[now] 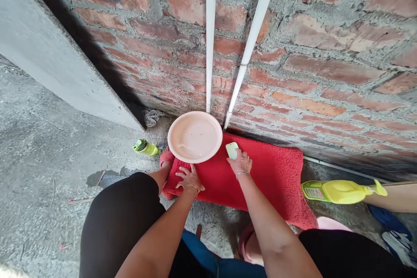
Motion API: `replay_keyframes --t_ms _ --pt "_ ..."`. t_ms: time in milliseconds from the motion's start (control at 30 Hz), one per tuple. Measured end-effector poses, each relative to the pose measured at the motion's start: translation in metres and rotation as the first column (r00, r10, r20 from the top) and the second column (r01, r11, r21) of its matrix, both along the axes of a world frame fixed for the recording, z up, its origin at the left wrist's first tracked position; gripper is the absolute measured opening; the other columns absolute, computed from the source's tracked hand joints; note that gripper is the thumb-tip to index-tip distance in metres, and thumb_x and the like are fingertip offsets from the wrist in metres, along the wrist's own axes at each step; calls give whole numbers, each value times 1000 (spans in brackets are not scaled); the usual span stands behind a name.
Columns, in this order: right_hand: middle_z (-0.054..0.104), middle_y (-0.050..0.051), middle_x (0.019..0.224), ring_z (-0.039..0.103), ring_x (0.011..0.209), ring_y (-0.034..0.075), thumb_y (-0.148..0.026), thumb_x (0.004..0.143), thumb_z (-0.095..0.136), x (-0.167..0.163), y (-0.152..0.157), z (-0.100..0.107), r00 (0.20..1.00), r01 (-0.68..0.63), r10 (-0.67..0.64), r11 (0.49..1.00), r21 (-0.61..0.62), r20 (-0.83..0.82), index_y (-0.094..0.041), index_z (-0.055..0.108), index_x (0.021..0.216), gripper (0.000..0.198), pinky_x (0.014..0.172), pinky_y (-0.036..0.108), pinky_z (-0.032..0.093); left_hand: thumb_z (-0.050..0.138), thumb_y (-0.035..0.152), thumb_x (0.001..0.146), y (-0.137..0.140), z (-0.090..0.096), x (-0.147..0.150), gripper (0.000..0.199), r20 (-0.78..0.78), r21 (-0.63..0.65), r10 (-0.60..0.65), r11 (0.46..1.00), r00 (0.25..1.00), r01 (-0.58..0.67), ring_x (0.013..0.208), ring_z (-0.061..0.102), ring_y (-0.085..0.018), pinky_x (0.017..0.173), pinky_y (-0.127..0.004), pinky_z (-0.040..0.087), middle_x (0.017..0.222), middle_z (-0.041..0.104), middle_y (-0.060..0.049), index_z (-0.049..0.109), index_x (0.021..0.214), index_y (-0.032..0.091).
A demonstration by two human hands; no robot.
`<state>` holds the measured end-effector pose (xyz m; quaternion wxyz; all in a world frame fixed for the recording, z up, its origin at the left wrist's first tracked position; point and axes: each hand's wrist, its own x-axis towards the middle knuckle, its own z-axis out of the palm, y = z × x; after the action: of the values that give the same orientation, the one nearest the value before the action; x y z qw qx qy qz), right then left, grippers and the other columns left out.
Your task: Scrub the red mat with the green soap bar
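Observation:
A red towel-like cloth (270, 173) is spread over a low surface at the foot of the wall. My left hand (189, 179) lies on its near left part, fingers spread, holding nothing. Just beyond those fingers sits a pale pink basin (195, 137), with what looks like a little water in its bottom. My right hand (240, 163) grips a pale green rounded block (232, 150) against the cloth, to the right of the basin. Whether this block is soap or a brush I cannot tell; my fingers cover part of it.
A yellow pump bottle (339, 191) is right of the cloth. On the concrete floor at left is a green-yellow bottle (145, 147). White pipes (211, 43) run down the brick wall (309, 69). A grey slab (65, 47) leans at left, near a bundled cord (151, 117).

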<state>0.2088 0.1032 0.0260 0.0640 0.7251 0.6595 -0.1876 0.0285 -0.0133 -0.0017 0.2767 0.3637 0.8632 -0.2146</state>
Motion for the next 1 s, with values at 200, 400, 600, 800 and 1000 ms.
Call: replay_keyframes --t_ms 200,400,600,800,1000 --pt "56 15 124 59 110 29 -64 77 57 120 -11 12 888 459 -459 888 -22 -20 -24 43 138 74 89 41 45 87 43 48 -1 5 -1 135 18 19 7 1000 1000 -8 142 9 -55 86 -73 44 161 2 -24 4 155 31" --pt "57 16 125 60 109 28 -66 75 57 132 -7 14 823 550 -546 835 -19 -158 -21 44 137 77 88 38 47 86 43 49 -3 3 -1 132 0 37 0 999 1000 0 142 9 -55 83 -73 45 160 5 -25 6 155 31" --pt "54 10 123 57 111 24 -60 76 60 15 31 17 962 206 -200 979 12 -185 -28 46 135 69 97 36 39 86 45 48 -4 -6 -3 134 -27 42 -5 999 1000 6 142 11 -55 82 -72 46 160 5 -25 5 154 32" --pt "52 11 125 51 116 27 -58 80 58 -43 54 9 986 -91 91 996 3 -137 -29 48 133 62 97 39 34 87 44 47 -3 -10 -2 131 -51 29 -3 1000 999 5 141 13 -55 82 -71 46 160 6 -26 12 154 31" --pt "51 8 125 52 113 25 -55 75 65 15 63 1 988 -153 152 988 -7 -34 -32 47 134 65 96 37 34 86 43 47 -2 -10 -3 132 -35 17 2 1000 999 -1 141 11 -55 81 -70 46 160 2 -27 9 154 30"
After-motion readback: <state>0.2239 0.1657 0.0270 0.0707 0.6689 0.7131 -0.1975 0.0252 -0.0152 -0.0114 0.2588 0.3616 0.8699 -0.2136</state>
